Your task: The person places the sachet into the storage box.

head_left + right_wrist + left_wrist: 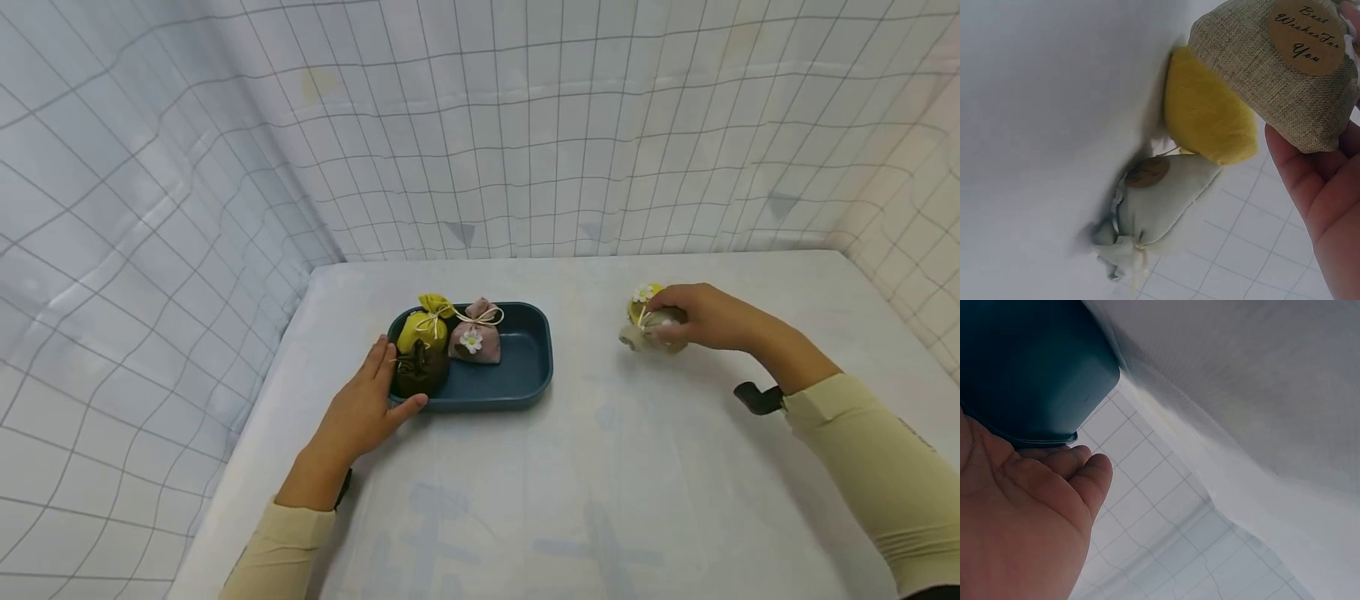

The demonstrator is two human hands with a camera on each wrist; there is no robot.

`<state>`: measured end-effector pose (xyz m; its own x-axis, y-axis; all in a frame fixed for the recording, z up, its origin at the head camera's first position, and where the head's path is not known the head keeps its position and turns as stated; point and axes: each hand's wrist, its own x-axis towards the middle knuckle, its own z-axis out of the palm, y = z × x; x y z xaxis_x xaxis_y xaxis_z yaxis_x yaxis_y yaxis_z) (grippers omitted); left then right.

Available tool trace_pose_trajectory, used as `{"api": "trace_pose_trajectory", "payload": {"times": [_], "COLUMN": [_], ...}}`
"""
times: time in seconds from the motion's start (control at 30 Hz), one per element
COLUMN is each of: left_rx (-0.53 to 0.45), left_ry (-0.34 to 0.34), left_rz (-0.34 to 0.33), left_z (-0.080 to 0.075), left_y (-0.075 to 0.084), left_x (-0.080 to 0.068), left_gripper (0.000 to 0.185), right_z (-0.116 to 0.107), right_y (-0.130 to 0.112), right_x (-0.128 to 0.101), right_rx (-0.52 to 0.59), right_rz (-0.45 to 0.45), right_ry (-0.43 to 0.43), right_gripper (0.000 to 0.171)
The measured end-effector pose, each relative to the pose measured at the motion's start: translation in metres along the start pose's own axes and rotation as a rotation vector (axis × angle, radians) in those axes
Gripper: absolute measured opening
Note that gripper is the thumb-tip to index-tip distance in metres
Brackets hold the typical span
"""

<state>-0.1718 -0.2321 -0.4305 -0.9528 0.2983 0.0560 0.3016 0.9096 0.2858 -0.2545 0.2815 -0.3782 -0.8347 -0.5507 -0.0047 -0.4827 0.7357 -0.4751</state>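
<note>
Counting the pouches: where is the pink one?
In the head view, the pink pouch sits inside the blue tray, left of centre, beside the yellow pouch.

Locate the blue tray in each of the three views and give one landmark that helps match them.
Head: the blue tray sits left of centre on the table, the left hand resting against its near left corner.
Left wrist: its outer wall fills the upper left, above the palm.
Right wrist: not in it.
Shared landmark: the grid-patterned curtain.
</note>
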Motion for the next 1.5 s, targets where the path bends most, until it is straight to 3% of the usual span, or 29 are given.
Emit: {"api": "trace_pose_trajectory", "payload": {"times": [0.23,0.7,1.5], "left_rx": [-0.003,0.018,0.084], "left_ry": [0.001,0.014,0.001], "left_rz": [0.002,0.015,0.019], "left_z": [0.000,-0.001,-0.004], "left_y": [0.000,-0.001,0.002], "left_x": [0.000,0.000,0.000], "left_gripper": [0.101,0.101,0.101], "right_z": [-0.006,-0.011,0.006], "right_y": [-0.021,-0.056,-0.094], "right_x": [0.012,0.038,0.066], "right_rx": [0.047,0.086,0.168], "right_rz": [-0.081,-0.144,-0.271], "right_ry": [0.013,0.020,0.047], "right_gripper": [0.027,0.026,0.029]}}
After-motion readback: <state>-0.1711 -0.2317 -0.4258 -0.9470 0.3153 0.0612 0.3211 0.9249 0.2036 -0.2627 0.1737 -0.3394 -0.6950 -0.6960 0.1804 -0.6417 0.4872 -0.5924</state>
